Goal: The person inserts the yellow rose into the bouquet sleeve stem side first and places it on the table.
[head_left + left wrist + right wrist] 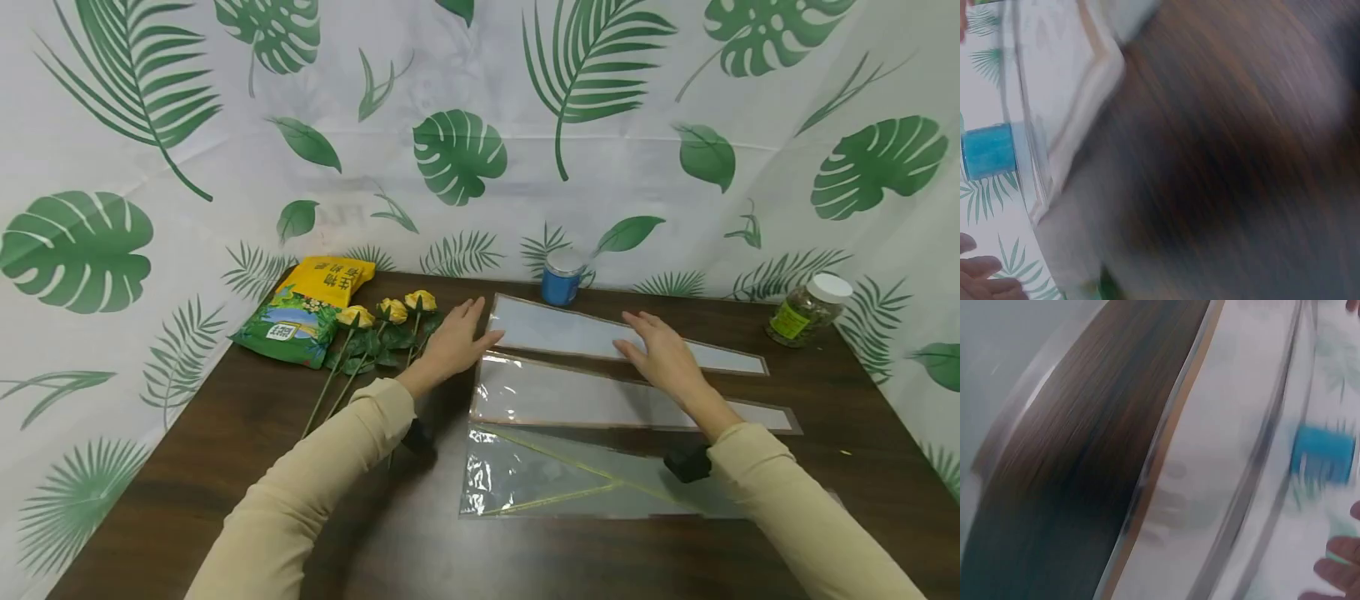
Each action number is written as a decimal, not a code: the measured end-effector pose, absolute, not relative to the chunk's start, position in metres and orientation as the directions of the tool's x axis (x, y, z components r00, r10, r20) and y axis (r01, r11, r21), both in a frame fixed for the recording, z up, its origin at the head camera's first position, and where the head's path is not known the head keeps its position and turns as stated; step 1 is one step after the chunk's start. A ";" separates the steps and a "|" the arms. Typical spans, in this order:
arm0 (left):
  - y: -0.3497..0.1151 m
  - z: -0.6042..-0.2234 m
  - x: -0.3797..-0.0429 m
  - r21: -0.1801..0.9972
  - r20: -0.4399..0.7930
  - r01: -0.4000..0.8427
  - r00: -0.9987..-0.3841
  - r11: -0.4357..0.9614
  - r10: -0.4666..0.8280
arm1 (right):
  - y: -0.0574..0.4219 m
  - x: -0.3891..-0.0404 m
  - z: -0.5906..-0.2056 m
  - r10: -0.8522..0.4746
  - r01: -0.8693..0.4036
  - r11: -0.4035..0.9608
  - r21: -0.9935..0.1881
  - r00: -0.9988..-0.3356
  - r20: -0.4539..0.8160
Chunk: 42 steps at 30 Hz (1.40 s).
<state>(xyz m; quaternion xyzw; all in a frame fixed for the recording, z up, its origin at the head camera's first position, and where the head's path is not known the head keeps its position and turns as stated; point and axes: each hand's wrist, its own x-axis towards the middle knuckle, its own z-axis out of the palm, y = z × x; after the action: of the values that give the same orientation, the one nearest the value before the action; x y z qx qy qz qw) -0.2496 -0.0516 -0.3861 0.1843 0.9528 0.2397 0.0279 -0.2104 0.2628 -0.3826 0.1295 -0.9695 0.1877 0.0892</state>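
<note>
Head cam: table (420,542) seen from above, backed by leaf-print cloth (480,83).
L hand (453,340): released, fingers spread by top sleeve's (555,329) wide end; nothing grasped; contact can't be told.
R hand (666,354): released, fingers extended over same sleeve; nothing grasped; touch unclear.
Sleeves: 3 clear, tapered, laid flat on table, wide ends L & nearly abutting, gaps opening to R. Mid sleeve (555,392) & bottom sleeve (517,475) set nearer the body; prob. lined up so all are easily reached. White seen in top + mid, yellow strips in bottom.
Roses (392,311): laid L, heads away, prob. so sleeves aren't covered.
Bag (300,312): laid flat beside roses, presumably set aside.
Tub (560,285), jar (806,312): stood upright at back, likely out of hands' way.
L wrist cam: blurred; fingers (988,284) seen lower L, nothing held; tub + sleeve edge in view.
R wrist cam: also blurred; fingers at R edge, parted, no grasp; tub just beside them.
</note>
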 end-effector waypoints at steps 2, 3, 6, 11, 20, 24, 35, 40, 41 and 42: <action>-0.049 -0.387 -0.250 0.570 0.032 0.295 -0.940 0.767 0.338 | 0.244 -0.220 -0.386 -0.263 -0.344 0.863 -0.370 -0.931 0.252; -0.048 -0.388 -0.251 0.607 0.033 0.275 -0.946 0.745 0.323 | 0.234 -0.225 -0.389 -0.281 -0.363 0.850 -0.381 -0.925 0.255; -0.046 -0.391 -0.253 0.708 -0.003 0.185 -0.964 0.682 0.265 | 0.206 -0.239 -0.397 -0.329 -0.413 0.819 -0.398 -0.907 0.262; -0.044 -0.397 -0.258 0.821 -0.109 0.009 -0.979 0.571 0.173 | 0.168 -0.260 -0.411 -0.392 -0.473 0.792 -0.387 -0.879 0.272; -0.041 -0.409 -0.266 0.891 -0.219 -0.150 -0.969 0.429 0.116 | 0.140 -0.284 -0.424 -0.427 -0.445 0.853 -0.272 -0.896 0.125; -0.039 -0.409 -0.270 0.899 -0.236 -0.169 -0.964 0.404 0.121 | 0.138 -0.287 -0.425 -0.408 -0.412 0.880 -0.236 -0.910 0.071; -0.037 -0.403 -0.279 0.908 -0.285 -0.224 -0.949 0.354 0.131 | 0.133 -0.287 -0.423 -0.349 -0.363 0.912 -0.192 -0.931 0.104; -0.034 -0.405 -0.280 0.909 -0.317 -0.260 -0.938 0.325 0.138 | 0.132 -0.285 -0.425 -0.321 -0.340 0.916 -0.211 -0.940 0.118; -0.033 -0.407 -0.280 0.910 -0.314 -0.257 -0.940 0.324 0.135 | 0.131 -0.285 -0.426 -0.313 -0.332 0.915 -0.229 -0.943 0.116; -0.032 -0.408 -0.280 0.913 -0.307 -0.253 -0.943 0.319 0.129 | 0.132 -0.285 -0.427 -0.306 -0.326 0.912 -0.247 -0.945 0.116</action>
<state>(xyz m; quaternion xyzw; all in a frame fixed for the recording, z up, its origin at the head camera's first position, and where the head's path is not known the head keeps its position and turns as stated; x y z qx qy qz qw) -0.2800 -0.0324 -0.4081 -0.0391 0.7953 0.5822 0.1643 -0.2850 0.1315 -0.4268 0.1619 -0.9772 0.1325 0.0373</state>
